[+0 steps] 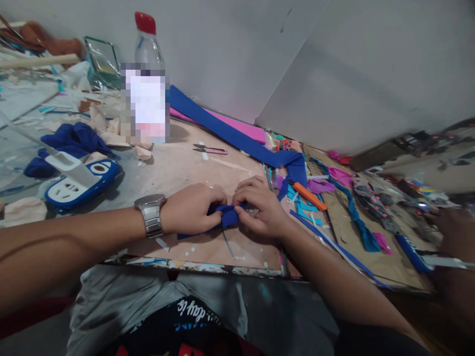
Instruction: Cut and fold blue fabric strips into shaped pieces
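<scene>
Both hands meet near the table's front edge over a bunched piece of blue fabric. My left hand, with a metal watch on its wrist, pinches the fabric's left part. My right hand pinches the right part close beside it. A thin dark strand hangs from the fabric onto the table. Behind the hands lie small thread snips. A long blue strip runs from behind the bottle down toward my right hand, and an orange-handled cutter rests near its folded end.
A red-capped bottle stands at the back. On the left are a blue-and-white power strip, crumpled dark blue fabric and scraps. A teal twisted strip and pink pieces lie on the right. Another person's blurred hand shows at the far right.
</scene>
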Demonstrator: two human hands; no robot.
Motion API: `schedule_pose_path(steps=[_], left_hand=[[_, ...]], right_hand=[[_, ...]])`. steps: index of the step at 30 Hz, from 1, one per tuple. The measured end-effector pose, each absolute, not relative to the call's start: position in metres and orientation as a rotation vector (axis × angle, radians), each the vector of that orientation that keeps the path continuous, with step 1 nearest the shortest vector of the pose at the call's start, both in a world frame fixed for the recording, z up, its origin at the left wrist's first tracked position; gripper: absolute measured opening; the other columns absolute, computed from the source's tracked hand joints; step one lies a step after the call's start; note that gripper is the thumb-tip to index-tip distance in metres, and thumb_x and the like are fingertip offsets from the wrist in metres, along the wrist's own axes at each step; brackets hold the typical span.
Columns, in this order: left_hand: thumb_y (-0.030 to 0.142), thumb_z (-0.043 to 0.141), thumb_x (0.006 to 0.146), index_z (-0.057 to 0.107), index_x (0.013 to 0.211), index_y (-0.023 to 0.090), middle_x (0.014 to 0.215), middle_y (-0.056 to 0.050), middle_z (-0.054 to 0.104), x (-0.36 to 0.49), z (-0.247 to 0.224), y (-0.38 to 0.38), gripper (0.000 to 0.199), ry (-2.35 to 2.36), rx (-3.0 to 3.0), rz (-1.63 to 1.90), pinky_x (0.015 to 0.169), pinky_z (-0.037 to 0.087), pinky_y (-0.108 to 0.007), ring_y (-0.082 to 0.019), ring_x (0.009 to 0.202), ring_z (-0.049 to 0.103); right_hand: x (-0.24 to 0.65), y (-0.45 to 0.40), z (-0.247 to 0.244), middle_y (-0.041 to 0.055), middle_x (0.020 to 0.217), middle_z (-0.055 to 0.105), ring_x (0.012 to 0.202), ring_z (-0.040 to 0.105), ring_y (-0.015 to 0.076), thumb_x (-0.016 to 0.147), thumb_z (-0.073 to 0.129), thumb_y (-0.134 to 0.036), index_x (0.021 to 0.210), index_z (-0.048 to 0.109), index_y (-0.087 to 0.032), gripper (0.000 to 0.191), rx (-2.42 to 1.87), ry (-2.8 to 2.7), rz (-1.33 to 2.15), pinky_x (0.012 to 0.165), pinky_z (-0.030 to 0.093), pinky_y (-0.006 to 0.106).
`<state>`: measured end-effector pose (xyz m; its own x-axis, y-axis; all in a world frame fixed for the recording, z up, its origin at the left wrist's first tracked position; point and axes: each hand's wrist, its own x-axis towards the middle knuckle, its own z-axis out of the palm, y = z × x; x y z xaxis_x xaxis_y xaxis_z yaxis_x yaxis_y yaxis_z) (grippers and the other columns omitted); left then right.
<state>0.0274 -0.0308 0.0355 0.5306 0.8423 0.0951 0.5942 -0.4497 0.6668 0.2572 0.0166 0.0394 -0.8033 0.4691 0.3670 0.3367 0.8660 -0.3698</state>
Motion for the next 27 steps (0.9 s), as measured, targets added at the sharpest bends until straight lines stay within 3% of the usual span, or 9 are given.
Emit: schedule_pose_path(steps=[13,17,20,27], left_hand=[[0.013,0.048,0.084,0.07,0.092,0.017,0.084,-0.006,0.073,0.0253,0.0358,-0.0299,0.023,1.234,2.201,0.48,0.068,0.039,-0.031,-0.02,0.074,0.061],[0.021,0.055,0.088,0.07,0.092,0.017,0.085,-0.005,0.073,0.0251,0.0373,-0.0307,0.017,1.171,2.156,0.524,0.067,0.039,-0.031,-0.018,0.072,0.06],[0.03,0.052,0.097,0.07,0.091,0.016,0.087,-0.005,0.073,0.0256,0.0362,-0.0306,0.023,1.103,2.126,0.584,0.069,0.041,-0.03,-0.017,0.075,0.061],[0.016,0.054,0.09,0.07,0.089,0.016,0.083,-0.003,0.073,0.0267,0.0348,-0.0293,0.016,1.088,2.127,0.611,0.069,0.042,-0.029,-0.015,0.074,0.061]], right_hand=[[0.2591,0.0198,0.0386,0.0028,0.083,0.07,0.094,0.064,0.0255,0.088,0.06,-0.022,0.087,0.06,-0.024,0.002,-0.609,-2.539,0.374,0.095,0.039,0.048],[0.2575,0.0184,0.0389,0.0031,0.083,0.071,0.093,0.064,0.0255,0.09,0.061,-0.023,0.088,0.061,-0.024,0.002,-0.585,-2.567,0.365,0.094,0.039,0.048],[0.2562,0.0165,0.039,0.0027,0.086,0.074,0.095,0.064,0.0252,0.093,0.062,-0.023,0.091,0.064,-0.024,0.003,-0.552,-2.598,0.379,0.097,0.039,0.049],[0.2562,0.0171,0.0402,0.0027,0.084,0.074,0.094,0.065,0.0251,0.093,0.061,-0.023,0.089,0.063,-0.024,0.004,-0.541,-2.611,0.359,0.095,0.038,0.048]])
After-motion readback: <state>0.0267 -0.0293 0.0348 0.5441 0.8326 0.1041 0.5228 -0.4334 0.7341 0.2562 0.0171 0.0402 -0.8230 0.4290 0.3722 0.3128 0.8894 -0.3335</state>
